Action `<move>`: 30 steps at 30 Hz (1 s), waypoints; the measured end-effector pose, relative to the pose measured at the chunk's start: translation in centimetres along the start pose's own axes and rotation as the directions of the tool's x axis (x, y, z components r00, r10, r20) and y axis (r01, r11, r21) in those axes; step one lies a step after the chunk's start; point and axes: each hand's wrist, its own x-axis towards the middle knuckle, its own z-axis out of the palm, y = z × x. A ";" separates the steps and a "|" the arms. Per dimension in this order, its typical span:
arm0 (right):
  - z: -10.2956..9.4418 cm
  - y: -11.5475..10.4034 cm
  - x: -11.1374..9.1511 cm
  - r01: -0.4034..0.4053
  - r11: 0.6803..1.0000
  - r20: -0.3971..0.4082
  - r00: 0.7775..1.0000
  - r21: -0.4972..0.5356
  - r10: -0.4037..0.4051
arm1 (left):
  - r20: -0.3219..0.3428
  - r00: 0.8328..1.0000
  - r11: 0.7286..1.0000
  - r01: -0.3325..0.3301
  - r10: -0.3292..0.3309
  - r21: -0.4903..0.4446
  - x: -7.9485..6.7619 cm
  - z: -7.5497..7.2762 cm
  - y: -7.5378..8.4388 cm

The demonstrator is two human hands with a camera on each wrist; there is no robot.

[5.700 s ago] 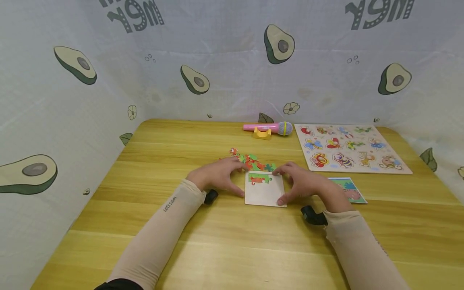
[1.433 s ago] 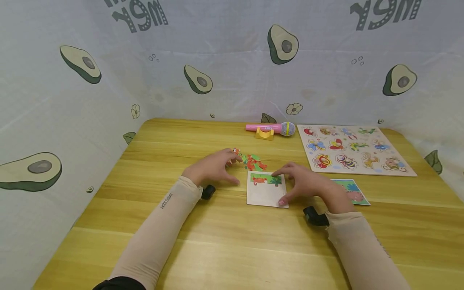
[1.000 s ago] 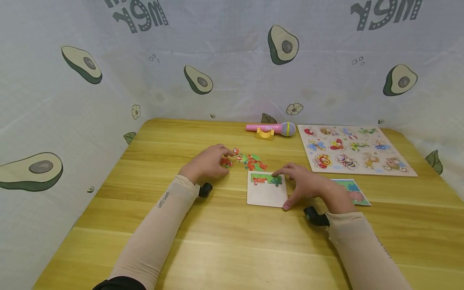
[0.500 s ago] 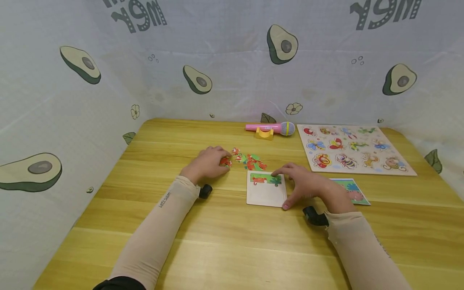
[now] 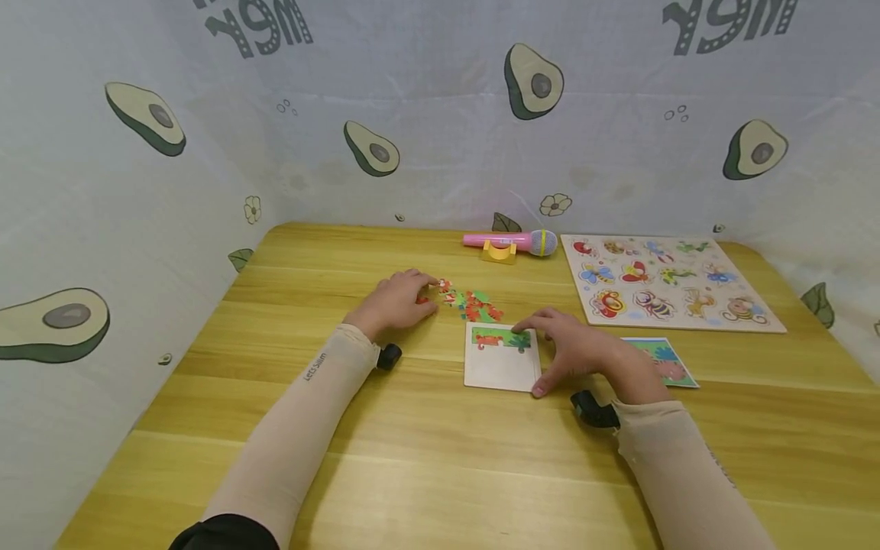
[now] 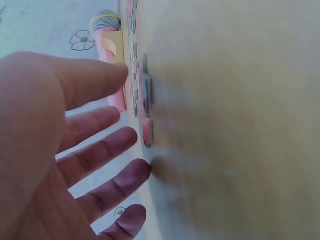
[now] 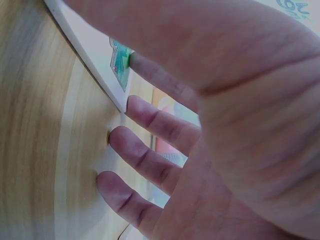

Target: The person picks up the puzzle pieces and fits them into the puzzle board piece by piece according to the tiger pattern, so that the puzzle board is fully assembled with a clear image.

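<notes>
A pale square puzzle board [image 5: 499, 370] lies on the table with a row of joined jigsaw pieces [image 5: 490, 338] along its far edge, orange on the left and dark green on the right. My right hand [image 5: 574, 350] rests at its right side, index fingertip at the far corner and thumb at the near one; the other fingers are spread in the right wrist view. My left hand [image 5: 393, 304] reaches over the left end of the loose jigsaw pieces [image 5: 474, 304]. In the left wrist view its fingers [image 6: 112, 192] spread apart beside a few pieces [image 6: 147, 131], gripping none.
A printed picture card [image 5: 663, 363] lies partly behind the right wrist. Farther back are a pink toy microphone [image 5: 505, 241] on a yellow stand [image 5: 499, 253] and a large insect puzzle board [image 5: 670, 283]. An avocado-print sheet [image 5: 440, 145] hangs behind the wooden table [image 5: 426, 458].
The dark green piece has joined the board's top row. My left hand has left the board for the left of the loose pieces. My right thumb has slid to the board's near corner.
</notes>
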 end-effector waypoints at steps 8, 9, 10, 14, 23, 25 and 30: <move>0.0 0.0 -0.1 0.003 1.000 0.002 1.000 0.003 -0.003 | 0.055 0.998 1.000 0.014 -0.015 0.026 2.3 -0.7 0.3; 0.0 0.0 -0.1 0.003 1.000 0.002 1.000 0.004 -0.003 | 0.060 0.998 0.999 0.017 -0.019 0.032 2.5 -0.8 0.3; 0.0 0.0 -0.1 0.006 1.000 0.002 1.000 0.004 -0.006 | 0.065 0.998 0.999 0.020 -0.022 0.033 2.6 -0.9 0.4; 0.0 -0.2 -0.2 0.003 1.000 0.000 1.000 0.007 -0.003 | 0.084 0.996 0.999 0.028 -0.030 0.024 3.0 -1.3 0.5; -0.1 -0.3 -0.2 0.009 1.000 -0.003 1.000 0.009 -0.009 | 0.120 0.992 0.999 0.041 -0.038 -0.021 3.4 -1.4 0.4; -0.1 -0.2 -0.1 0.000 1.000 -0.003 1.000 0.010 0.000 | 0.122 0.992 0.999 0.041 -0.038 -0.026 3.4 -1.4 0.3; 0.0 -0.1 -0.1 -0.003 1.000 -0.004 1.000 0.007 0.003 | 0.118 0.992 0.998 0.043 -0.037 -0.053 3.6 -1.1 0.1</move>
